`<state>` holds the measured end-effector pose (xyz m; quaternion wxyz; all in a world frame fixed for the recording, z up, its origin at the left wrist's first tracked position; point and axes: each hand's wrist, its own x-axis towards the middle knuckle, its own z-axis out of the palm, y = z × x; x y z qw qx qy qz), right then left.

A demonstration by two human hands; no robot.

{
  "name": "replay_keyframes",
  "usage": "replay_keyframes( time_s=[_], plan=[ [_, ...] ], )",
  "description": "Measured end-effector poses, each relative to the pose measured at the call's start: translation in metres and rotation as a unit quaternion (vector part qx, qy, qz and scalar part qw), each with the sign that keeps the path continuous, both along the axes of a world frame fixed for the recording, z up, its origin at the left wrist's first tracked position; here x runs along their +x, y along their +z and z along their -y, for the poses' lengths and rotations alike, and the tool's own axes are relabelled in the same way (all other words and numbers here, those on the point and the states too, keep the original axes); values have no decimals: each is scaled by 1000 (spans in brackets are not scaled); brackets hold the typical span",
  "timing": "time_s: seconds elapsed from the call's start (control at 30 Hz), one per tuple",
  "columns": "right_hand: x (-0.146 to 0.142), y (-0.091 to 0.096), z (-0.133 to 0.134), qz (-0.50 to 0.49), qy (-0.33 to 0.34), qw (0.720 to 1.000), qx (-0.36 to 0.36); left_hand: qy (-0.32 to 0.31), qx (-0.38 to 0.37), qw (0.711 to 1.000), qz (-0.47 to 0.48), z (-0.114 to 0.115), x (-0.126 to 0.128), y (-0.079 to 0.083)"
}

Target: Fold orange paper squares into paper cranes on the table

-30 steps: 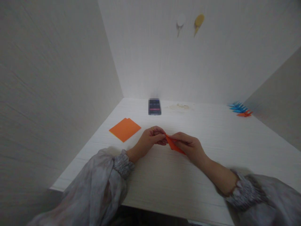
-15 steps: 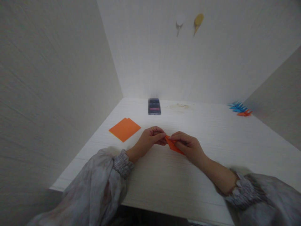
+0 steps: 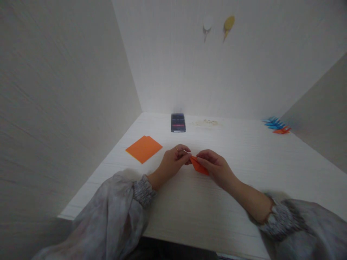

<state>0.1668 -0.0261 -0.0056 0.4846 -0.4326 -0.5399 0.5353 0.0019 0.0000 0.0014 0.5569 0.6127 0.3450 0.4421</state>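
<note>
Between my hands is a small folded piece of orange origami paper [image 3: 200,167], raised just over the white table. My left hand [image 3: 176,158], with a ring on one finger, pinches its left tip between thumb and fingers. My right hand [image 3: 214,163] grips the upper right edge, thumb in front, and hides part of the paper. To the left of my left hand lie flat orange paper sheets [image 3: 144,149], slightly offset from one another.
A dark phone-like device [image 3: 178,122], its screen blurred, stands near the back wall. Several folded blue paper pieces [image 3: 274,122] and an orange folded piece [image 3: 282,130] sit in the far right corner. White [image 3: 208,24] and yellow [image 3: 229,23] hooks hang on the wall.
Both hands have shifted slightly around the folded orange paper. My left fingers have lifted a little, and my right hand has turned, with less of the paper's lower end showing.
</note>
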Motion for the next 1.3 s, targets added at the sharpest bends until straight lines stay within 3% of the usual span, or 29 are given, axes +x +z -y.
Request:
replay_keyframes(
  time_s=[0.2,0.63,1.03,1.3],
  plan=[
    [-1,-1,-2,-5,39,996,-79,21,56,996,-60,0,-2,-4],
    [-2,5,0,51,24,996,-62,-38,-20,999,2,-2,0,-4],
    [-3,7,0,75,16,995,-58,-31,-32,999,7,0,1,1],
    [1,2,-3,39,1,996,-80,-17,-40,998,34,0,0,1]
  ],
)
